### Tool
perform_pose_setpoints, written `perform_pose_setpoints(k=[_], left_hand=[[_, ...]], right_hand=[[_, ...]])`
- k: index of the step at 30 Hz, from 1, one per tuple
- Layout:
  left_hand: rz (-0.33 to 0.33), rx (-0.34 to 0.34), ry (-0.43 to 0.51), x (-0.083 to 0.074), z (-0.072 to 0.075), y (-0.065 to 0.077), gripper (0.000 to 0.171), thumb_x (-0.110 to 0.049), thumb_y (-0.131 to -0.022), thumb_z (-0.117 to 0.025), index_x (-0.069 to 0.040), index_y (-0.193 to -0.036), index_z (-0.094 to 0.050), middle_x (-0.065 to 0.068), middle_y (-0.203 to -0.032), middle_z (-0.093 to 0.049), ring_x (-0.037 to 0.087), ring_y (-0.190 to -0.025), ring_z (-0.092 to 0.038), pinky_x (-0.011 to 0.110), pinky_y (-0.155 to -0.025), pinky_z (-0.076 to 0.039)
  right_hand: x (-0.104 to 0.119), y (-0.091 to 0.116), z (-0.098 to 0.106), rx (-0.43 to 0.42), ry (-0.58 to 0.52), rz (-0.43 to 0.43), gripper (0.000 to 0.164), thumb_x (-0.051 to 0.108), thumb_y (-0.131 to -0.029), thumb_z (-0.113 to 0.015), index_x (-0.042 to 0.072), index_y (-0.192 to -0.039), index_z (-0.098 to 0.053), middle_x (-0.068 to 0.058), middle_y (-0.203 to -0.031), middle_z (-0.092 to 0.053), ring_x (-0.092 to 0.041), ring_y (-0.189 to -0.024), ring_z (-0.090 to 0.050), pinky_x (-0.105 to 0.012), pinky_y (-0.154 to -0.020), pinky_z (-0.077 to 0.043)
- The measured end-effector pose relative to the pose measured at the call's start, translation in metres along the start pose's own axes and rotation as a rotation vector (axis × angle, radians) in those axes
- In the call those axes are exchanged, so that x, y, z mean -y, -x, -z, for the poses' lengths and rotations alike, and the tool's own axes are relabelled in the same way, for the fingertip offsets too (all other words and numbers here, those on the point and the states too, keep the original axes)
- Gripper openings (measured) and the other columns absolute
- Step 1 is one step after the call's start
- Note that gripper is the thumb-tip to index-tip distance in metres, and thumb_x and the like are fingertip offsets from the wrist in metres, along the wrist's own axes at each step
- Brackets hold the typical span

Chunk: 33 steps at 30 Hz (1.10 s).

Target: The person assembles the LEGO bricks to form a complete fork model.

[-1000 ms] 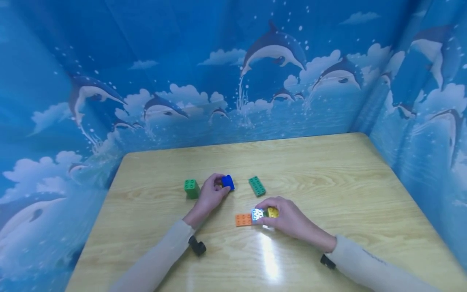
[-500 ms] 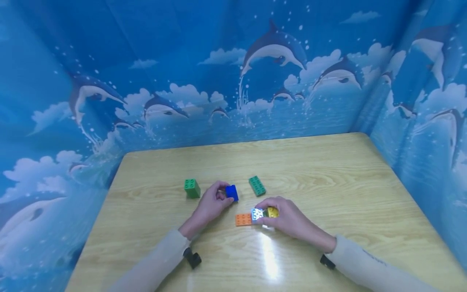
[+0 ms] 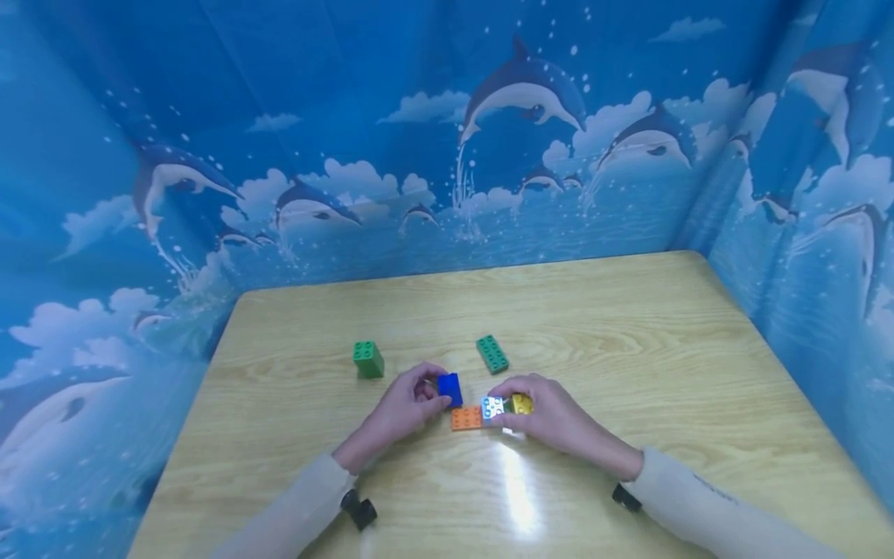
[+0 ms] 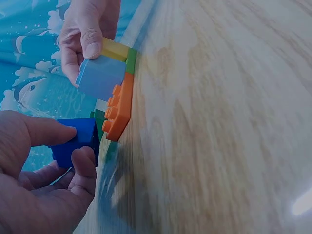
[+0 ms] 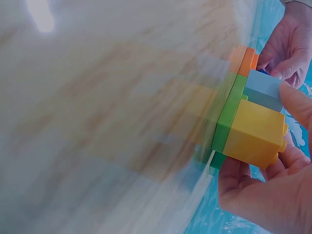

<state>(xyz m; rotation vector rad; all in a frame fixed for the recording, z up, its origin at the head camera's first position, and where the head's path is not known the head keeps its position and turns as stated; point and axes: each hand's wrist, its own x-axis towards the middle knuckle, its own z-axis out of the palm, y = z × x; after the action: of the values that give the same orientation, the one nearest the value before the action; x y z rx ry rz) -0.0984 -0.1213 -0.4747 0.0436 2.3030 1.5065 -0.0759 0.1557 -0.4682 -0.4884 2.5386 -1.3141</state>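
Observation:
My left hand [image 3: 408, 407] pinches a dark blue building brick [image 3: 450, 390] between thumb and fingers, just behind the left end of a flat orange brick [image 3: 466, 418]. In the left wrist view the blue brick [image 4: 78, 141] is tilted beside the orange studs. My right hand [image 3: 552, 411] grips a joined assembly: a light blue brick [image 5: 263, 89] and a yellow brick [image 5: 256, 134] stand on a flat green brick [image 5: 229, 114]. The light blue brick bridges onto the orange one. Fingers and thumb lie along the assembly's sides, covering part of the yellow brick.
A tall green brick stack [image 3: 368, 359] stands upright to the left of my left hand. A flat dark green brick [image 3: 492, 355] lies behind the assembly. The wooden table [image 3: 615, 310] ends at a dolphin-printed curtain [image 3: 391, 155] at the back.
My left hand has carried the blue brick toward me and slightly right, from beside the flat dark green brick to the orange brick. My right hand has stayed in place on the assembly.

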Motion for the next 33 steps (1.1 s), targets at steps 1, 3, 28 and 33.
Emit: perform_pose_setpoints(k=[1,3,28,33], left_hand=[[-0.003,0.003,-0.009,0.0,0.0,0.001,0.043,-0.008,-0.097,-0.081,-0.01,-0.137,-0.066,0.008,-0.101,-0.067,0.023,-0.085,-0.064,0.028,-0.069,-0.054],[-0.017,0.017,-0.02,0.0,0.0,0.003,0.042,-0.009,-0.098,-0.08,-0.011,-0.137,-0.066,0.008,-0.102,-0.067,0.023,-0.085,-0.064,0.029,-0.068,-0.055],[-0.175,0.084,-0.193,0.002,0.001,0.018,0.037,-0.011,-0.09,-0.09,-0.019,-0.123,-0.076,-0.006,-0.098,-0.071,0.017,-0.089,-0.068,0.031,-0.076,-0.059],[-0.187,0.088,-0.199,0.002,0.002,0.02,0.038,-0.01,-0.087,-0.092,-0.02,-0.121,-0.078,-0.007,-0.097,-0.072,0.018,-0.088,-0.068,0.031,-0.075,-0.059]], right_hand=[[0.0,0.0,0.0,0.001,0.003,0.002,0.035,0.03,-0.087,-0.094,0.022,-0.118,-0.08,0.009,-0.117,-0.076,-0.026,-0.119,-0.068,-0.063,-0.108,-0.048],[0.0,-0.001,0.001,0.001,0.006,0.004,0.035,0.03,-0.088,-0.093,0.021,-0.119,-0.08,0.009,-0.117,-0.076,-0.026,-0.119,-0.068,-0.062,-0.108,-0.049],[-0.001,0.0,0.001,-0.014,0.026,0.018,0.036,0.03,-0.089,-0.093,0.02,-0.121,-0.08,0.007,-0.119,-0.075,-0.027,-0.119,-0.067,-0.061,-0.107,-0.05],[0.0,0.001,0.0,-0.009,0.012,-0.003,0.035,0.03,-0.089,-0.093,0.022,-0.121,-0.08,0.008,-0.119,-0.075,-0.026,-0.12,-0.066,-0.06,-0.108,-0.05]])
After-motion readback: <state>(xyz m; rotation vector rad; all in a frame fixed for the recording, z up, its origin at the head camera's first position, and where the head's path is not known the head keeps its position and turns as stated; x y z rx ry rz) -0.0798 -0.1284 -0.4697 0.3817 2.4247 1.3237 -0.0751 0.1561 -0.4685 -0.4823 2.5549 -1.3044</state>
